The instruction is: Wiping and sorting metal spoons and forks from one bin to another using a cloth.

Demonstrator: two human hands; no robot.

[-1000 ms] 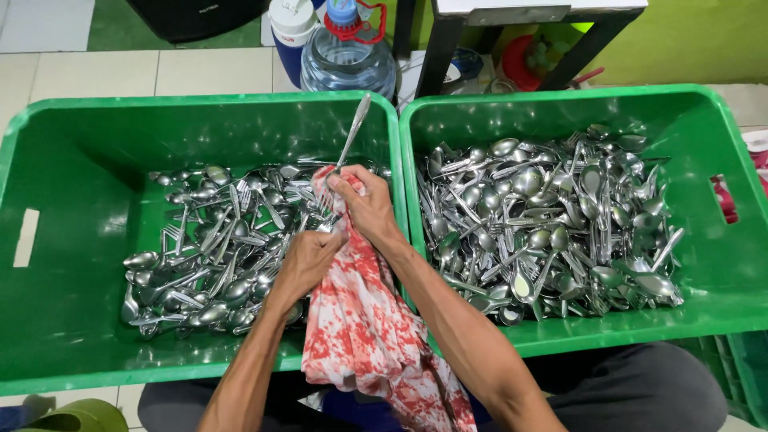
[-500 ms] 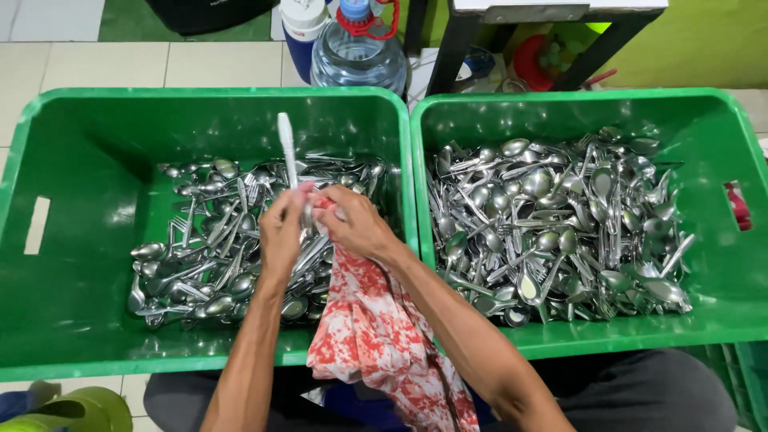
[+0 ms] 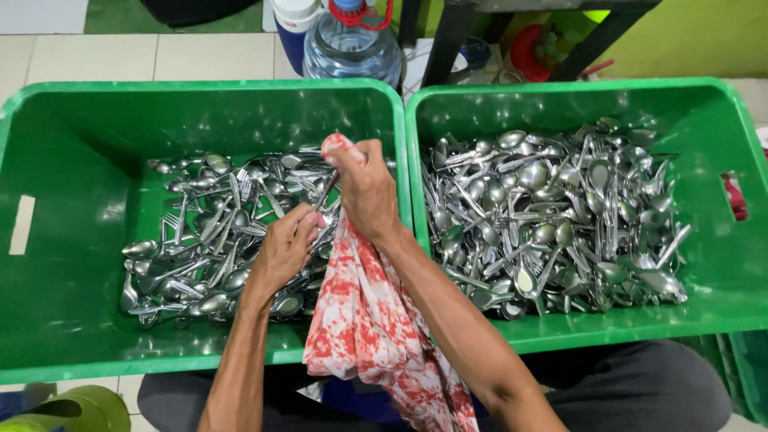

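Two green plastic crates stand side by side on the tiled floor, their inner walls touching: the left crate [image 3: 72, 160] holds a loose heap of steel spoons and forks [image 3: 204, 240] spread over its middle and right part, and the right crate [image 3: 720, 128] holds a denser heap of steel spoons [image 3: 552, 216] that covers most of its bottom. A red-and-white patterned cloth [image 3: 368, 336] hangs from the right hand over the near rim of the left crate, beside the shared wall, and falls onto the person's lap. The right hand [image 3: 368, 188], raised above the right edge of the left crate, has its fingers closed on the upper end of the cloth; whether a utensil lies inside the fold cannot be told. The left hand [image 3: 284, 252] rests on the heap in the left crate, fingers curled at the cloth's edge. Beyond the far rims stands a clear water bottle [image 3: 352, 48].
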